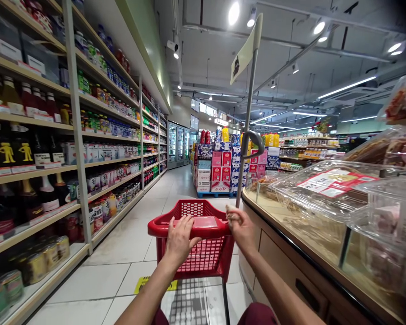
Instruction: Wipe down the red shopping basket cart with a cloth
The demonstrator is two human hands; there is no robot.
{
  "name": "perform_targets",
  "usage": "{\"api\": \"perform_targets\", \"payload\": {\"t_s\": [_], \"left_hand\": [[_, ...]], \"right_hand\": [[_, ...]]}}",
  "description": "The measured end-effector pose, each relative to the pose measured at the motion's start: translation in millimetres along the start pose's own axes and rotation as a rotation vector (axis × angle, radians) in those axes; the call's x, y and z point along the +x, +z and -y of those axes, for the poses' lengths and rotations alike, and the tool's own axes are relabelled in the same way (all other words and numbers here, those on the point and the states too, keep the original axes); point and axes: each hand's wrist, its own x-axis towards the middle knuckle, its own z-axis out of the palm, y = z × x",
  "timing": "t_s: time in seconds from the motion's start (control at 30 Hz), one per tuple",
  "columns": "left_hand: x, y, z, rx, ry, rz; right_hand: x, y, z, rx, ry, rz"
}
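A red plastic shopping cart with a perforated basket stands right in front of me. Over its handle lies my left hand, the fingers across the top and the thumb to the right. At the right end of the handle, my right hand is closed in a fist. Something small, pale and crumpled shows at its fingers; I cannot make out what it is. A grey pole rises just behind the right hand, bearing a pale flag and a dark grey hook-like loop.
Shelves of bottles and cans line the left side. On the right, close to the cart, is a curved counter with clear food boxes. Stacked drink cartons stand ahead. White floor tiles run between, with a yellow floor sticker.
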Motion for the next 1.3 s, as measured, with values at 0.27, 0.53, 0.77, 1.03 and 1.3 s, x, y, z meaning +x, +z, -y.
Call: {"api": "perform_targets", "payload": {"t_s": [0.27, 0.53, 0.77, 1.03, 1.3], "left_hand": [[-2, 1, -4, 0.045, -0.01, -0.021], [0, 9, -2, 0.055, 0.0, -0.075], [3, 6, -6, 0.044, -0.043, -0.047], [-12, 0, 21, 0.08, -0.087, -0.055], [-16, -15, 34, 0.105, -0.118, 0.01]], "right_hand": [[-18, -18, -4, -0.431, -0.228, 0.292], [-1, -54, -56, -0.74, -0.416, 0.26], [-33, 35, -6, -0.487, -0.472, 0.178], [-20, 9, -19, -0.623, -0.197, 0.131], [-23, 38, -6, -0.538, -0.341, 0.313]]}}
